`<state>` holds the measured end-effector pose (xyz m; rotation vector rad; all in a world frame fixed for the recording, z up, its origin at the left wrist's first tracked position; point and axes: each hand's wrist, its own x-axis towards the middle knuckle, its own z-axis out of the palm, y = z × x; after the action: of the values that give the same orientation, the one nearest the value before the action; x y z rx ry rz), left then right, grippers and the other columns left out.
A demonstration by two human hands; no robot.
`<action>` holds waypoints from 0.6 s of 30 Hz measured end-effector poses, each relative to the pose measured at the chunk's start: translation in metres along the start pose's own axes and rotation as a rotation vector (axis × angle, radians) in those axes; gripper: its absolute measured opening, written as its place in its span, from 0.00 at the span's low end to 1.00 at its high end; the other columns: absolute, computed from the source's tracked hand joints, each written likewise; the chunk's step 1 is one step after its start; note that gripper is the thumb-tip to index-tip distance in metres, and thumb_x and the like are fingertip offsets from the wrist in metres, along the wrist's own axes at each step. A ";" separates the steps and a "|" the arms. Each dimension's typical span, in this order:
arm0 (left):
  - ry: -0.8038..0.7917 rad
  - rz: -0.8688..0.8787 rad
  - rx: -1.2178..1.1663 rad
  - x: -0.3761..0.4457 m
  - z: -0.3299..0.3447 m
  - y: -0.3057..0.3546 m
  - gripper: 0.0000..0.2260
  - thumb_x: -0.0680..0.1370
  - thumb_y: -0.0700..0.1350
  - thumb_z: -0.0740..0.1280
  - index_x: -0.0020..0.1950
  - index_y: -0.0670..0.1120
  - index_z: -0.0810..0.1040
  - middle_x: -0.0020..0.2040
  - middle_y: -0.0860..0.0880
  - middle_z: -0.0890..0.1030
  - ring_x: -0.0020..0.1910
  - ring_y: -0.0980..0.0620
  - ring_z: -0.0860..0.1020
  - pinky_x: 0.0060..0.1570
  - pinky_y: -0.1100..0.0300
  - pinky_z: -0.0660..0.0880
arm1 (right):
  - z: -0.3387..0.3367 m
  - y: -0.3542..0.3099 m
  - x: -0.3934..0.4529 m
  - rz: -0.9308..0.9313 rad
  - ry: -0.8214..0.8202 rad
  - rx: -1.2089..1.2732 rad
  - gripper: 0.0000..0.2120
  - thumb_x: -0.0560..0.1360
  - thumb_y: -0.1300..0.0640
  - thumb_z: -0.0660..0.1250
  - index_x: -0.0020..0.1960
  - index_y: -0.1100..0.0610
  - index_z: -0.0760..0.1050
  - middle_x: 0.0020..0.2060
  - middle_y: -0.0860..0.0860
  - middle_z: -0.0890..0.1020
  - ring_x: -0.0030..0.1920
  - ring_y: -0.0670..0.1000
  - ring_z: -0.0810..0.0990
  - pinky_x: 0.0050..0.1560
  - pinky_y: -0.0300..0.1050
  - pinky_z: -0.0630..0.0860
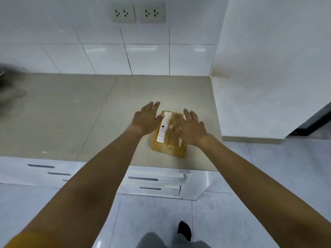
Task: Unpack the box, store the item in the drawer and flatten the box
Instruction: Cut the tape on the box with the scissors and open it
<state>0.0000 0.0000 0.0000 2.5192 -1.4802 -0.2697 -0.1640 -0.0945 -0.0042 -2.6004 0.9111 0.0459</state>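
Note:
A small brown cardboard box [168,145] with a white shipping label lies closed on the beige countertop [71,113], near its front right corner. My left hand [146,119] hovers at the box's left side with fingers spread. Over the box's right part, my right hand [190,127] is also spread open. Whether either hand touches the box is unclear. Below the counter's front edge are white drawers [154,183] with grey handles, all closed.
A white tiled wall with two double sockets [138,13] backs the counter. A white wall or tall panel [268,68] bounds the counter on the right. Something dark and blurred sits at the far left [7,86]. My legs and a black-socked foot [184,230] show below.

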 end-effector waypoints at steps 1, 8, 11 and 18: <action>0.001 -0.051 -0.040 0.001 0.003 -0.005 0.26 0.82 0.56 0.55 0.78 0.48 0.56 0.78 0.44 0.59 0.75 0.42 0.61 0.68 0.42 0.63 | 0.006 0.002 0.002 -0.004 -0.045 0.004 0.31 0.77 0.35 0.54 0.75 0.47 0.55 0.79 0.52 0.46 0.77 0.60 0.43 0.70 0.71 0.55; -0.046 -0.259 -0.175 0.012 0.054 -0.052 0.19 0.82 0.52 0.55 0.72 0.48 0.67 0.72 0.46 0.70 0.69 0.41 0.67 0.63 0.44 0.67 | 0.052 0.019 0.007 -0.031 -0.110 -0.033 0.44 0.69 0.31 0.64 0.76 0.44 0.49 0.78 0.52 0.40 0.77 0.61 0.38 0.68 0.75 0.54; -0.158 -0.198 -0.008 0.012 0.073 -0.065 0.22 0.82 0.52 0.56 0.76 0.50 0.62 0.76 0.47 0.63 0.73 0.43 0.63 0.64 0.44 0.68 | 0.064 0.025 0.004 -0.076 -0.077 -0.127 0.48 0.68 0.30 0.64 0.77 0.46 0.44 0.78 0.54 0.39 0.77 0.62 0.37 0.69 0.72 0.55; -0.031 -0.097 0.294 0.016 0.086 -0.061 0.17 0.79 0.43 0.61 0.67 0.40 0.71 0.62 0.38 0.74 0.56 0.37 0.74 0.46 0.47 0.77 | 0.066 0.036 0.007 -0.115 -0.054 -0.125 0.49 0.67 0.28 0.63 0.77 0.43 0.41 0.78 0.52 0.38 0.77 0.59 0.35 0.72 0.68 0.55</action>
<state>0.0367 0.0080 -0.0995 2.8326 -1.5088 -0.1124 -0.1744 -0.1001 -0.0786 -2.7481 0.7610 0.1462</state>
